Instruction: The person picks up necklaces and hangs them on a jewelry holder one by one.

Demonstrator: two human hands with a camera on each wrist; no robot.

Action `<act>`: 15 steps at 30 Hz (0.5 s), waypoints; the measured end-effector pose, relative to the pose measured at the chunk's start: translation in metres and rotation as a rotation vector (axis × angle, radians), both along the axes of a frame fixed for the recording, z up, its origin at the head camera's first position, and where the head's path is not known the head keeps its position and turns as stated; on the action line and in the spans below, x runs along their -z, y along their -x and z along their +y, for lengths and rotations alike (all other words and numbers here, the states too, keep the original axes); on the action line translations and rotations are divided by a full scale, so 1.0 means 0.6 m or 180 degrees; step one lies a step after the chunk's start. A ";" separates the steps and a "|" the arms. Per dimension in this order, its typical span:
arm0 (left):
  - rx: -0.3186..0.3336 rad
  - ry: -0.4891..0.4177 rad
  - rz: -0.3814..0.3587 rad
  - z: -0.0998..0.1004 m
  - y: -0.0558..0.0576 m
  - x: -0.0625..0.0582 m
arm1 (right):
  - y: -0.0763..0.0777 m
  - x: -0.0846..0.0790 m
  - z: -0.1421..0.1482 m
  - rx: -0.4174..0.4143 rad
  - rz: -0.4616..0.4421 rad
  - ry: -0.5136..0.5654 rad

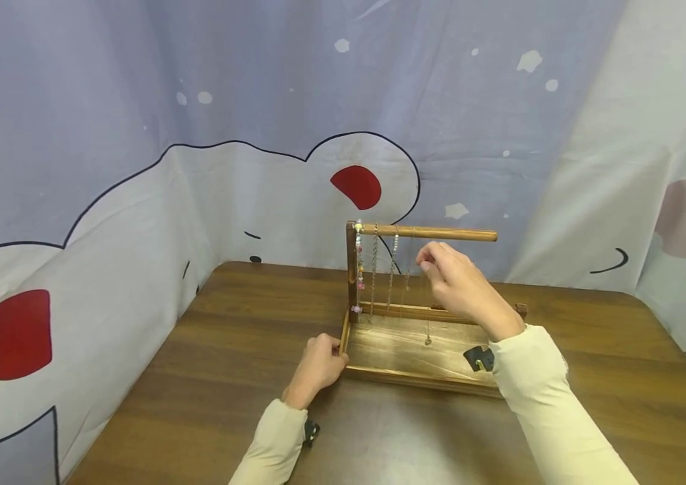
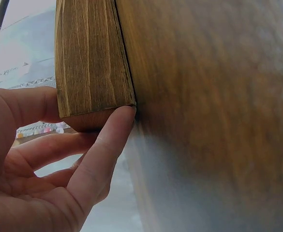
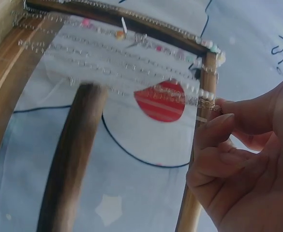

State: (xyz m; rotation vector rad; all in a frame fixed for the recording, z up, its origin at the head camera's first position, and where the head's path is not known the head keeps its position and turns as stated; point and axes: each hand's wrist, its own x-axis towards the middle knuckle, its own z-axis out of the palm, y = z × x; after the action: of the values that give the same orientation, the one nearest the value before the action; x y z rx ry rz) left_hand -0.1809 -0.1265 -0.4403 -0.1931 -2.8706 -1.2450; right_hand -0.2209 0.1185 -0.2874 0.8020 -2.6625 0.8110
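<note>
A wooden jewellery stand has a tray base point(image 1: 400, 343), an upright post point(image 1: 352, 269) and a horizontal bar point(image 1: 458, 234). My left hand point(image 1: 321, 360) grips the tray's near left corner; in the left wrist view its thumb and fingers point(image 2: 90, 169) lie around the wooden end point(image 2: 90, 63). Beside the bar, my right hand point(image 1: 454, 279) pinches a thin chain necklace, whose small pendant point(image 1: 428, 341) dangles over the tray. A colourful beaded necklace point(image 1: 360, 263), a chain point(image 1: 374, 269) and a part-pearl necklace point(image 1: 394, 249) hang from the bar, left of this hand.
The stand rests on a brown wooden table point(image 1: 246, 337). Behind and beside the table hangs a printed curtain point(image 1: 270, 195). A short second post point(image 1: 521, 310) rises at the stand's right rear. The bar's right end is unsupported.
</note>
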 end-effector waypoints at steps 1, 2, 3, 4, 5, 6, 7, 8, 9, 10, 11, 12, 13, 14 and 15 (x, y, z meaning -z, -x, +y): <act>0.0004 -0.0006 -0.0006 0.000 0.000 0.000 | 0.003 -0.002 0.004 0.0014 -0.0026 0.0015; 0.0010 -0.0008 -0.0012 0.001 0.000 0.000 | 0.006 -0.003 0.009 0.0029 -0.0056 0.0033; 0.0009 -0.0003 -0.0015 0.001 0.000 -0.001 | 0.009 -0.005 0.013 0.0051 -0.0086 0.0051; 0.0009 0.0000 -0.0012 0.001 0.000 -0.001 | 0.012 -0.006 0.018 0.0067 -0.0122 0.0069; 0.0005 0.0009 -0.0006 0.002 0.000 -0.001 | 0.015 -0.008 0.022 0.0090 -0.0159 0.0084; 0.0002 0.0007 -0.0005 0.002 0.000 -0.001 | 0.018 -0.010 0.026 0.0106 -0.0195 0.0095; -0.0003 0.0015 0.0001 0.002 0.001 -0.001 | 0.020 -0.012 0.030 0.0138 -0.0246 0.0105; -0.0008 0.0029 0.0012 0.002 0.001 -0.002 | 0.021 -0.014 0.033 0.0160 -0.0294 0.0103; -0.0014 0.0033 0.0014 0.002 0.001 -0.002 | 0.022 -0.015 0.035 0.0172 -0.0335 0.0103; -0.0014 0.0034 0.0015 0.002 0.001 -0.001 | 0.023 -0.017 0.037 0.0181 -0.0375 0.0103; -0.0018 0.0034 0.0013 0.001 0.001 -0.002 | 0.023 -0.018 0.039 0.0198 -0.0403 0.0099; -0.0022 0.0037 0.0009 0.001 0.001 -0.002 | 0.023 -0.019 0.041 0.0212 -0.0422 0.0099; -0.0021 0.0043 0.0012 0.001 0.001 -0.002 | 0.023 -0.020 0.042 0.0231 -0.0443 0.0103; -0.0019 0.0038 0.0006 0.001 0.000 -0.002 | 0.023 -0.021 0.044 0.0255 -0.0451 0.0099; -0.0018 0.0033 0.0001 0.001 0.000 -0.003 | 0.022 -0.022 0.046 0.0281 -0.0455 0.0088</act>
State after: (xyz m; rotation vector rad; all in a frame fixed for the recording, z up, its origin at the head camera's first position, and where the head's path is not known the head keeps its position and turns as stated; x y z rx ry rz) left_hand -0.1808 -0.1262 -0.4388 -0.1852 -2.8760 -1.2291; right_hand -0.2343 0.1460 -0.2743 0.6372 -2.7817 0.9126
